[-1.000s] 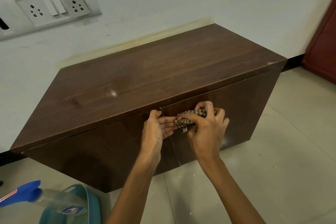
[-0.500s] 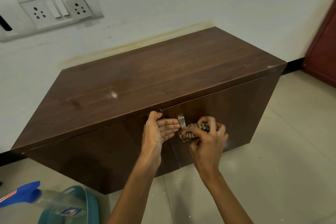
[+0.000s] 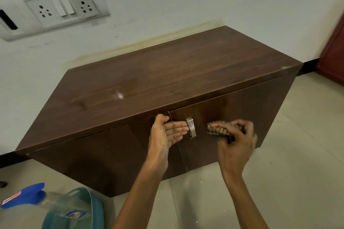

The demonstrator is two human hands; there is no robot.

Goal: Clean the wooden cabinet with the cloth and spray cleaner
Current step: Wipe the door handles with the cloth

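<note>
Clear spray bottle with blue trigger head (image 3: 37,199) stood on the floor at lower left, dark brown wooden cabinet (image 3: 167,83) against the wall, left hand (image 3: 165,134) flat and open-fingered against its door beside the metal handle (image 3: 191,128), right hand (image 3: 236,141) clenched around a bunched brown patterned cloth (image 3: 217,131) pressed on the right door.

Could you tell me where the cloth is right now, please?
The cloth is bunched in the right hand, against the cabinet's right door, just right of the metal handle.
</note>
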